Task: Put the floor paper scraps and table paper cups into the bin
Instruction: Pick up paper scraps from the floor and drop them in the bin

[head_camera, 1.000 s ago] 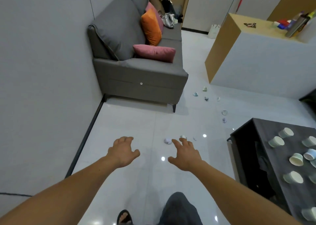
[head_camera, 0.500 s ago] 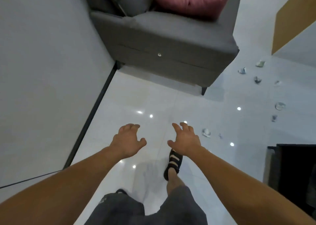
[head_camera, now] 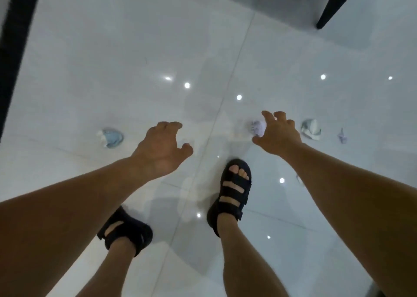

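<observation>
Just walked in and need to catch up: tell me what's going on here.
A person in black sandals stands bent over the glossy white floor, picking up paper litter. The right hand hovers with fingers spread right at a crumpled pale scrap, not closed on it. The left hand hangs open and empty near a blue scrap. A greenish scrap and a small lilac scrap lie further right. No bin or cups are in view.

The crumpled pale lilac paper scrap [head_camera: 257,127] lies partly behind the right grip [head_camera: 276,135]; whether they touch is unclear. A small whitish scrap [head_camera: 299,179] peeks from behind the right forearm [head_camera: 349,195]. The dark tapered furniture leg [head_camera: 331,3] is cut by the top edge.
</observation>
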